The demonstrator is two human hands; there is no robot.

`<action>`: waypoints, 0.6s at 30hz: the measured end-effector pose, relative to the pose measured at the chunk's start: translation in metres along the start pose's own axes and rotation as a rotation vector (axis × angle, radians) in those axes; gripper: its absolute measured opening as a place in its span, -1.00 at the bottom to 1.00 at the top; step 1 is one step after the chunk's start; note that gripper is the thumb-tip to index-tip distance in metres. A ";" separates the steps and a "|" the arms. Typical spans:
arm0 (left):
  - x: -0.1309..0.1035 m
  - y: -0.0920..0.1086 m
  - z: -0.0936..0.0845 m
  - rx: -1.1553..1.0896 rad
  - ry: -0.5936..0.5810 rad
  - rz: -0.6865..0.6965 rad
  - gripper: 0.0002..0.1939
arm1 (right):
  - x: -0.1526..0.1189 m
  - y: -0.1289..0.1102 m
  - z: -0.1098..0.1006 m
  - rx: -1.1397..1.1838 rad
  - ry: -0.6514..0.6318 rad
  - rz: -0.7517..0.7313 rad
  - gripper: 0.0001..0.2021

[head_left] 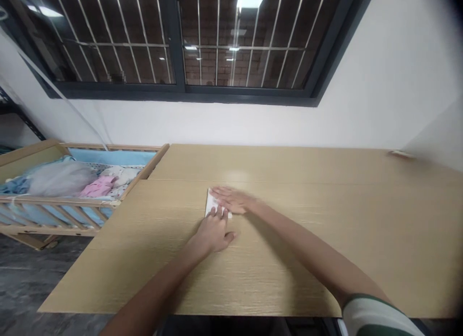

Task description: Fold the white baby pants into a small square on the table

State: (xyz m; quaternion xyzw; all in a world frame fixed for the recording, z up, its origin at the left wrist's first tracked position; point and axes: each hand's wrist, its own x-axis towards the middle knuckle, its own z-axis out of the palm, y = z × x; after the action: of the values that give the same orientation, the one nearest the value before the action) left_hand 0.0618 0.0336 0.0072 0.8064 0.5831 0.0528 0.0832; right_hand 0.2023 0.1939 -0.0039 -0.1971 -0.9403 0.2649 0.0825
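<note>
Your left hand (pixel 214 231) touches the white sheet (pixel 211 203), fingers slightly spread. Your right hand (pixel 233 200) lies over it, finger spacing too blurred to tell.

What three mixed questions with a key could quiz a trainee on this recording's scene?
1. Multiple choice: What lies on the table, at the fingertips of the left hand and partly under the right hand?
A) a bowl
B) a white piece
C) a bottle

2. True or false: The pink cloth lies inside the crib.

3. Open: Which arm has a sleeve in view?

Key:
1. B.
2. True.
3. The right arm; the left arm is bare as far as it shows.
</note>
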 end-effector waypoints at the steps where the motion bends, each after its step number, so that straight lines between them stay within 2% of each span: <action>1: 0.000 -0.001 0.001 0.001 -0.003 -0.007 -0.17 | 0.003 0.009 -0.003 -0.023 0.014 0.027 -0.35; 5: 0.002 -0.002 -0.002 -0.019 -0.003 -0.005 -0.20 | 0.010 0.029 -0.007 -0.041 0.075 0.036 -0.34; 8: 0.007 -0.007 -0.010 -0.060 0.093 -0.085 -0.46 | 0.008 0.033 -0.002 -0.005 0.145 0.068 -0.31; 9: 0.009 -0.010 -0.013 -0.061 0.148 -0.153 -0.53 | 0.007 0.034 0.000 0.016 0.218 0.112 -0.30; 11: 0.014 -0.020 -0.016 -0.035 0.234 -0.327 -0.57 | 0.003 0.036 0.006 0.068 0.462 0.234 -0.32; 13: 0.019 -0.032 -0.016 -0.004 0.238 -0.481 -0.52 | -0.002 0.038 0.013 0.120 0.715 0.337 -0.38; 14: 0.021 -0.038 -0.014 0.000 0.218 -0.524 -0.49 | -0.004 0.039 0.016 0.141 0.793 0.360 -0.41; 16: 0.024 -0.047 -0.010 -0.016 0.174 -0.542 -0.47 | -0.009 0.037 0.023 0.169 0.839 0.345 -0.47; 18: 0.027 -0.051 -0.006 -0.046 0.154 -0.497 -0.48 | -0.011 0.032 0.027 0.195 0.798 0.296 -0.52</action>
State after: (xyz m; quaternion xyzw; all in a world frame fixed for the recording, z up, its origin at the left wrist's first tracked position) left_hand 0.0217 0.0749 0.0033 0.6300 0.7665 0.1052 0.0673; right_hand 0.2160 0.2013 -0.0441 -0.4078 -0.7672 0.2644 0.4187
